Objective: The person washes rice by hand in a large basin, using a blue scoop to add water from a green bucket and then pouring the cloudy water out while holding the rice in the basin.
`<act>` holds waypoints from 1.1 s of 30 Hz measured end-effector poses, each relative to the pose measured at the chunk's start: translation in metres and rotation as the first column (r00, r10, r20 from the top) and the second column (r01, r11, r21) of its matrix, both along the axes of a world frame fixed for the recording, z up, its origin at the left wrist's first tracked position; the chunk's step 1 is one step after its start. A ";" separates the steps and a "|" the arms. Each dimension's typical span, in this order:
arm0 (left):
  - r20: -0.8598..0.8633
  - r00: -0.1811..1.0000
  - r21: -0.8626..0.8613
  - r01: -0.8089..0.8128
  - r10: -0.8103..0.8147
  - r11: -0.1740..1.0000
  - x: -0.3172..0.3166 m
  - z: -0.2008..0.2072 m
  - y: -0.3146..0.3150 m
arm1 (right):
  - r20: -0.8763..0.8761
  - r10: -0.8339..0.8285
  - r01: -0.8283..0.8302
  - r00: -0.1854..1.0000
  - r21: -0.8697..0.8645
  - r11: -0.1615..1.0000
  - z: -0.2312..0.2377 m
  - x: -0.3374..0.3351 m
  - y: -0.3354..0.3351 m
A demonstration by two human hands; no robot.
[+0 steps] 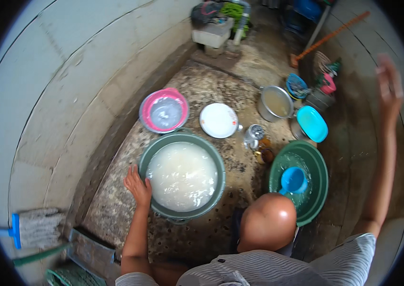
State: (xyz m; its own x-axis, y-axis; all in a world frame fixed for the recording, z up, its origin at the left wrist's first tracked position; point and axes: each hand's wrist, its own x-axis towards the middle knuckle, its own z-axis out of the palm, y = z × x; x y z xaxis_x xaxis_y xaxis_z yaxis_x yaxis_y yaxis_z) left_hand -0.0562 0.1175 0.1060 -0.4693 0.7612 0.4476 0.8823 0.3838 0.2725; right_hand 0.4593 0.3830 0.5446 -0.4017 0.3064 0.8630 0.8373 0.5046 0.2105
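Note:
My left hand (138, 187) is at the left rim of a large green basin (222, 178), its fingers stretched out and holding nothing. Cloudy whitish water (183, 176) fills that basin. My right hand (390, 88) is raised far out to the right, near the wall. Motion blurs it, but its fingers look extended, with nothing visible in them. Below that arm, to the right of my bare knee (268, 221), a second green tub (324, 190) holds clear water. A blue dipper (293, 181) floats in it.
Beyond the basin are a pink bowl (181, 100) in a larger one, a white plate (218, 120), glassware (254, 135), a metal pot (277, 103) of murky water and a turquoise lid (312, 124). Walls flank the wet floor. A brush (37, 229) and dustpan (92, 252) are lower left.

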 end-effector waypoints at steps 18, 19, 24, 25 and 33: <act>0.670 0.737 0.124 -0.235 0.093 0.964 -0.010 -0.075 -0.039 | 0.025 -0.488 -0.455 0.872 -0.326 -0.829 -0.546 -0.344 -0.115; 0.662 0.745 0.139 -0.232 0.084 0.963 -0.008 -0.077 -0.037 | -0.003 -0.539 -0.517 0.843 -0.284 -0.807 -0.562 -0.350 -0.121; 0.747 0.661 0.108 -0.237 0.078 0.966 -0.008 -0.081 -0.030 | -0.136 -0.730 -0.732 0.670 0.044 -0.680 -0.620 -0.373 -0.146; 0.759 0.647 0.113 -0.248 0.077 0.962 -0.010 -0.082 -0.034 | -0.153 -0.740 -0.731 0.655 0.121 -0.672 -0.625 -0.379 -0.151; 0.749 0.660 0.141 -0.242 0.057 0.960 -0.011 -0.080 -0.031 | -0.385 -0.568 -0.486 0.728 0.295 -0.823 -0.632 -0.380 -0.121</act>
